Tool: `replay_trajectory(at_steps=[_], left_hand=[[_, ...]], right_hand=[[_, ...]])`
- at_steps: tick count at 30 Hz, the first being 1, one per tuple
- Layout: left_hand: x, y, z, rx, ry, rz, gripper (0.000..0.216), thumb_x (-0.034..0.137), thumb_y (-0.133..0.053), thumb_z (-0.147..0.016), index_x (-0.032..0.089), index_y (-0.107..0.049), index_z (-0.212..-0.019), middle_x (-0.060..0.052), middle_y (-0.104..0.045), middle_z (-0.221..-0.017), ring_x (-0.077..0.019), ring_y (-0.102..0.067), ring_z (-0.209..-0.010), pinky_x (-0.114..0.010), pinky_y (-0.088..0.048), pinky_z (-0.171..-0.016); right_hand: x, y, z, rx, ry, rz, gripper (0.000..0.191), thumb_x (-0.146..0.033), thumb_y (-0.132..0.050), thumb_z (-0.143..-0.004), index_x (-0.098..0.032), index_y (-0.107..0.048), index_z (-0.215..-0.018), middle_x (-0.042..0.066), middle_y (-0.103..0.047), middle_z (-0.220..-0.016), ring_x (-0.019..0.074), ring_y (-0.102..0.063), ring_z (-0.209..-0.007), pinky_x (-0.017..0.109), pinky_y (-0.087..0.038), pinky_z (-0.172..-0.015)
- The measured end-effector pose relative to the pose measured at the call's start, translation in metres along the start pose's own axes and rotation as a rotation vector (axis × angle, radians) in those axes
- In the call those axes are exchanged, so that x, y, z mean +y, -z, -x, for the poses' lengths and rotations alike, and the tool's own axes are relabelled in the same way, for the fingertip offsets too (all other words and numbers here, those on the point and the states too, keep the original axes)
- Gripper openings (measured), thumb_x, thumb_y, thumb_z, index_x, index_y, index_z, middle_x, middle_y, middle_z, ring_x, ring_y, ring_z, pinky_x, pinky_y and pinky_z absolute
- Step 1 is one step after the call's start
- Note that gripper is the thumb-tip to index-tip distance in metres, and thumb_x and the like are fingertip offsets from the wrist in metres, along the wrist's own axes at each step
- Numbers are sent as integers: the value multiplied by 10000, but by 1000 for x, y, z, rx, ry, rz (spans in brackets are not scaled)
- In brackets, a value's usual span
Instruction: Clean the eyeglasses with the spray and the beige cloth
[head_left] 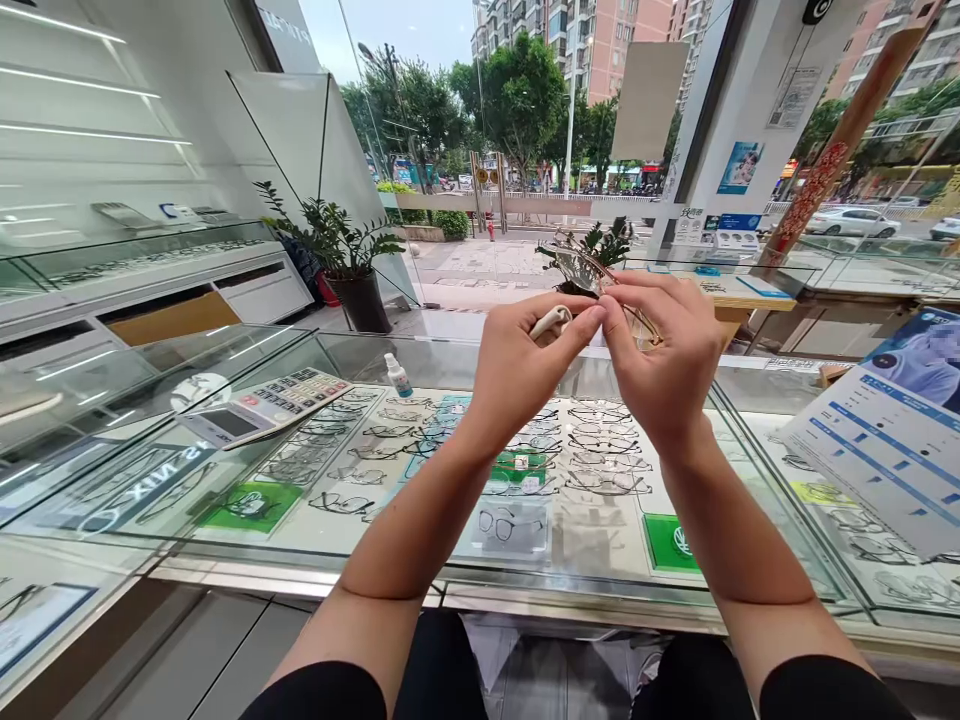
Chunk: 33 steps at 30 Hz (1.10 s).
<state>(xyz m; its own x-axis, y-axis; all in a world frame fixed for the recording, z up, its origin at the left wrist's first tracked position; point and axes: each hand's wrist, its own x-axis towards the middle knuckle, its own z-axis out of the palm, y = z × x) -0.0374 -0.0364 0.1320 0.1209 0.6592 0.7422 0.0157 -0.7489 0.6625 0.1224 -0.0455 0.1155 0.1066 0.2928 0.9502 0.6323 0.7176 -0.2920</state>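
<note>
Both hands are raised together above the glass display case, thumbs almost touching. Between their fingertips is a pair of eyeglasses [582, 268] with thin metal temples, its lenses toward the window. My left hand [525, 350] pinches the glasses and also has a rolled, pale cloth-like piece [551, 322] tucked under its fingers. My right hand [667, 345] is closed on the frame, and a gold-coloured temple shows below its fingers. Part of the glasses is hidden behind the fingers.
Several eyeglasses [600, 440] lie in rows inside the glass display case [360, 560]. On its top are a calculator [262, 408] and a small spray bottle [398, 376]. A printed sign [885, 430] leans at the right. Potted plants [360, 290] stand by the window.
</note>
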Motion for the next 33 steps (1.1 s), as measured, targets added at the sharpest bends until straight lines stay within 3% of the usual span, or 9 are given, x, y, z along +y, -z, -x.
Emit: replay_trajectory(at_steps=[5,9,14,17,19,23,26,29,33], left_hand=[[-3,1,7,51,115,151,398,604,-940,-842,214,-869,-881,-36,-791,-809,-152,-661,-732,-290,-545,-684],[-7,21,19,103,244,177,439,614,-985,-756,212,-853,-872,6,-669,-657,-136,-592,-656,-280,-498,-634],[-3,71,42,113,327,-26,466,619,-958,-726,185,-810,-812,25,-585,-603,-128,-483,-608,-284,-396,-588],[0,108,58,70,343,-233,364,526,-881,-783,174,-795,-813,15,-625,-653,-129,-478,-634,-282,-376,-618],[1,133,67,31,336,-382,295,465,-800,-830,171,-790,-836,1,-661,-699,-140,-514,-668,-287,-394,-658],[-3,174,81,-208,369,-696,233,378,-695,-889,166,-790,-886,-57,-770,-838,-190,-633,-772,-305,-432,-731],[-13,193,89,-435,394,-989,249,346,-654,-932,173,-824,-987,-90,-815,-907,-224,-657,-769,-319,-406,-707],[-29,198,96,-653,341,-1221,275,301,-612,-960,192,-837,-1073,-110,-833,-972,-265,-695,-828,-328,-407,-724],[-54,191,110,-862,240,-1339,275,236,-569,-988,194,-837,-1037,-130,-833,-1073,-281,-726,-913,-331,-386,-698]], right_hand=[[-10,-6,13,-9,60,133,175,-313,-680,-1055,-300,-833,-1140,90,-865,-1265,350,-767,-1203,590,-507,-1133],[-27,-19,28,-93,110,161,263,-258,-645,-1058,-252,-823,-1251,126,-853,-1359,348,-783,-1174,576,-518,-1080],[-54,-36,53,-269,119,50,342,-256,-584,-1078,-208,-787,-1349,155,-827,-1425,334,-795,-1226,548,-580,-1060],[-55,-40,67,-369,118,-128,271,-299,-598,-1081,-218,-807,-1233,137,-847,-1373,309,-780,-1286,535,-592,-1129],[-43,-43,76,-351,67,-161,225,-325,-606,-1064,-239,-810,-1107,122,-866,-1296,309,-791,-1223,539,-603,-1103],[5,-52,100,-231,-85,-101,220,-335,-585,-1000,-229,-774,-964,120,-853,-1027,303,-777,-1022,478,-615,-929],[42,-58,118,-218,-199,-4,229,-334,-546,-986,-239,-741,-910,105,-809,-928,269,-722,-878,429,-584,-837],[64,-59,128,-287,-266,19,173,-331,-573,-946,-252,-700,-857,81,-770,-876,247,-686,-797,419,-565,-825],[73,-57,130,-280,-270,9,158,-345,-581,-933,-256,-645,-819,66,-721,-829,245,-663,-776,414,-535,-800]])
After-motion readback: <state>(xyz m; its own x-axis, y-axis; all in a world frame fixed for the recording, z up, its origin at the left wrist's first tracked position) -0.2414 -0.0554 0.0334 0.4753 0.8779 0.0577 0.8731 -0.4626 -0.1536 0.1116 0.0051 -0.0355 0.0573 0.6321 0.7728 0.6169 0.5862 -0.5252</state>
